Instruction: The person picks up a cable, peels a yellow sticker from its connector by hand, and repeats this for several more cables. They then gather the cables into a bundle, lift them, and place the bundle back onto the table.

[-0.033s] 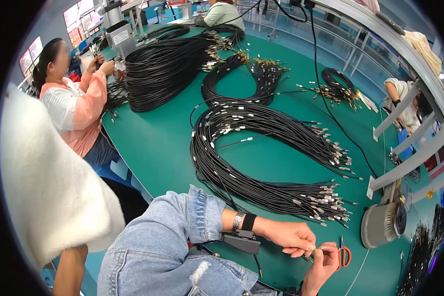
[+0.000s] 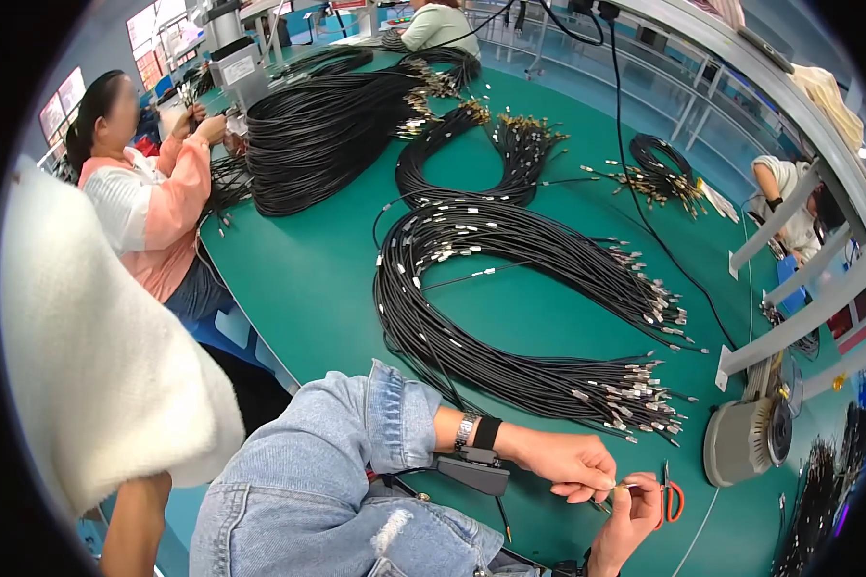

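My left hand (image 2: 566, 465) comes from a denim sleeve, with a watch and a black strap at the wrist. Its thumb and fingers are pinched together. Facing it, my right hand (image 2: 631, 514) also pinches, its fingertips meeting the left ones. A small, thin dark piece shows between them, too little visible to name. Red-handled scissors (image 2: 674, 502) lie just right of my right hand. Beyond my hands spreads a large curved bundle of black cables (image 2: 491, 361) with metal end connectors and white tags. A loose cable end (image 2: 506, 519) with an orange tip shows below my left wrist.
More black cable bundles (image 2: 327, 144) lie farther back on the green table (image 2: 308, 288). A grey round-bodied device (image 2: 736, 442) stands at right beside a metal frame (image 2: 799, 337). A co-worker (image 2: 149, 192) handles cables at left; a white fleece sleeve (image 2: 106, 337) is close by.
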The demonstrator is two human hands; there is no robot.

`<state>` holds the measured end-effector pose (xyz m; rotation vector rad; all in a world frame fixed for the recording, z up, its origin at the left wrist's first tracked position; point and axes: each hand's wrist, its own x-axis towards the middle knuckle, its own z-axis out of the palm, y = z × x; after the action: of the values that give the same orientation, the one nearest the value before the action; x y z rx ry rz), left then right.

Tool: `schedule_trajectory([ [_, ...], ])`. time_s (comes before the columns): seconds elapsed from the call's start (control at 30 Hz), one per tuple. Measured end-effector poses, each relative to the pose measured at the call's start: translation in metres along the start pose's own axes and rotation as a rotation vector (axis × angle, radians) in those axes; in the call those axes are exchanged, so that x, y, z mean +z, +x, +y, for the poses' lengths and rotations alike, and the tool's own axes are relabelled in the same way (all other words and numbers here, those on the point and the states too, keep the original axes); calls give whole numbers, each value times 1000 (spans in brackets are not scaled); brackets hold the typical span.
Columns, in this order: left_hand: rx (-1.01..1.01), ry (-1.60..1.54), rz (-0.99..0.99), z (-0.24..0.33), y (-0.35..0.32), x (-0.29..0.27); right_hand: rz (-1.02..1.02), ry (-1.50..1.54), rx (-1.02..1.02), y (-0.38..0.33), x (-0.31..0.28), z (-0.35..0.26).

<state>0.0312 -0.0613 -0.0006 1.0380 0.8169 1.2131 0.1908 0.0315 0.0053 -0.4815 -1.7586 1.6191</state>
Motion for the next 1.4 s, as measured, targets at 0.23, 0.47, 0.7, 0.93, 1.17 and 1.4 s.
schedule_trajectory([
  [0.23, -23, -198, -149, -3, -2, -5, -132, 40, -27, 4, -6, 6],
  [0.47, -39, -323, -357, -2, -3, -6, -281, 144, -152, 8, -6, 16],
  [0.7, -4, -154, -158, -9, 3, -1, -151, 42, 72, 9, -15, -5],
  [0.93, 100, 399, 119, -14, 3, 7, -28, 86, 99, 16, -36, 13],
  [1.17, 356, 916, 190, -51, 7, 1, -37, 37, 194, 17, -47, 25],
  [1.4, 282, 1118, 6, -41, -1, 4, -8, -65, 219, 15, -62, 15],
])
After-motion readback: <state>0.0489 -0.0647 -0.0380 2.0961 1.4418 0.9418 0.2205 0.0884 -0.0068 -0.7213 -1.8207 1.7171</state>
